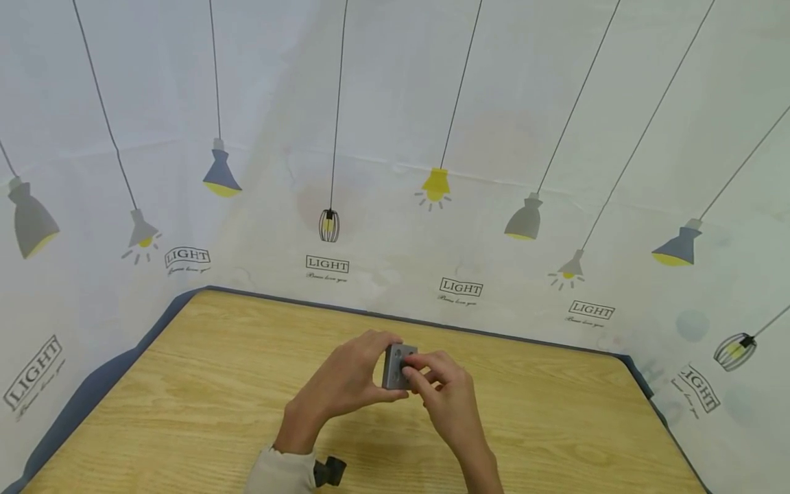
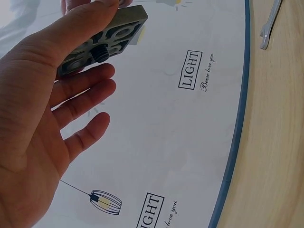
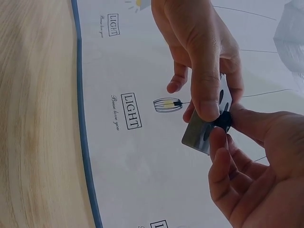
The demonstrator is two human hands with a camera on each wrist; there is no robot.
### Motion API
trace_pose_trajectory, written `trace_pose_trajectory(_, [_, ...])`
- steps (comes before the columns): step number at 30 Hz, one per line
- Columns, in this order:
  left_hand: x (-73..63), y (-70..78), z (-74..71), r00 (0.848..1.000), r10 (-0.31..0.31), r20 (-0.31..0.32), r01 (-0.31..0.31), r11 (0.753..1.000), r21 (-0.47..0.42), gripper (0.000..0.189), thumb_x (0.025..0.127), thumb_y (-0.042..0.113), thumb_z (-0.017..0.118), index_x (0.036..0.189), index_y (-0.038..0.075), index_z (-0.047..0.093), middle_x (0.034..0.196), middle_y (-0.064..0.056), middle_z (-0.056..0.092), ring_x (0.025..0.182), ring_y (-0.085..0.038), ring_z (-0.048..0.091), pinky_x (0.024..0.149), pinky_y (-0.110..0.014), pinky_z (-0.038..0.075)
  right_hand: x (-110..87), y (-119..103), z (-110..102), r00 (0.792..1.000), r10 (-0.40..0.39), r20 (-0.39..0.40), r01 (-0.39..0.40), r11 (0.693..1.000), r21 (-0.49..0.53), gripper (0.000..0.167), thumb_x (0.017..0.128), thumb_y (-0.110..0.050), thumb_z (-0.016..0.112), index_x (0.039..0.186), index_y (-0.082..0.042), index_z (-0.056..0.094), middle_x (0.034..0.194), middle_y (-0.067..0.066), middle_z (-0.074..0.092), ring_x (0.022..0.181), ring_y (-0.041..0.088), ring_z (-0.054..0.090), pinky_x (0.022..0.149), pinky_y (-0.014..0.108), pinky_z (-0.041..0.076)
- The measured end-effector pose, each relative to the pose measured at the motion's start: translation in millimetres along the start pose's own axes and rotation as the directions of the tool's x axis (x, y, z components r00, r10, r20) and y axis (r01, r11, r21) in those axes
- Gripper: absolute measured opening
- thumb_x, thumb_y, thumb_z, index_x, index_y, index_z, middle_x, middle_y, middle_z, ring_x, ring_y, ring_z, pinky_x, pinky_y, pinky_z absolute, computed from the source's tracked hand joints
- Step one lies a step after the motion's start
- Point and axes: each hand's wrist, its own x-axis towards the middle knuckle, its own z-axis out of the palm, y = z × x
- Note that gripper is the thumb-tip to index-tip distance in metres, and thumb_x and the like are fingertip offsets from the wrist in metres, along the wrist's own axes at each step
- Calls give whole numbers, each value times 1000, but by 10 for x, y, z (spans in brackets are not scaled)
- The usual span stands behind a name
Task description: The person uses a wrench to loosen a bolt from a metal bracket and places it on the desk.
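Above the table, my left hand (image 1: 345, 376) grips a small grey rectangular block (image 1: 392, 363) by its edges, thumb on one side and fingers on the other. Round holes show in the block's face. My right hand (image 1: 449, 396) pinches the dark head of a bolt (image 3: 223, 122) against that face, between thumb and fingertips. On the block's opposite side, in the left wrist view, the dark threaded end of the bolt (image 2: 100, 53) sticks out near the middle, among ribbed recesses. The left hand's lower fingers (image 2: 88, 97) stretch out below the block.
The wooden table (image 1: 185, 412) has a dark blue border, with a white curtain (image 1: 395, 123) printed with lamps rising behind it. An open-end wrench (image 2: 269, 31) lies on the wood in the left wrist view. A black fitting (image 1: 330, 471) sits at the left cuff.
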Motion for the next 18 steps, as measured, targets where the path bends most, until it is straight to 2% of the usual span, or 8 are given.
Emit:
trace_pose_trajectory(7, [1, 2, 0, 1000, 7, -7, -7, 1000, 8, 67, 73, 43, 87, 125, 14, 57, 114, 2, 63, 97, -8, 59, 83, -30, 55, 0, 9, 7, 1000, -23, -9, 23, 999, -30, 11, 86, -7, 75, 96, -10, 77, 87, 2, 67, 63, 8, 62, 48, 21, 50])
trace_pose_trajectory(18, [8, 6, -16, 1000, 14, -6, -14, 1000, 8, 64, 73, 42, 87, 124, 16, 58, 115, 4, 64, 101, -7, 60, 87, -30, 55, 20, 9, 9, 1000, -4, -4, 3, 999, -40, 24, 86, -5, 75, 109, -9, 72, 91, 7, 67, 65, 7, 62, 53, 22, 53])
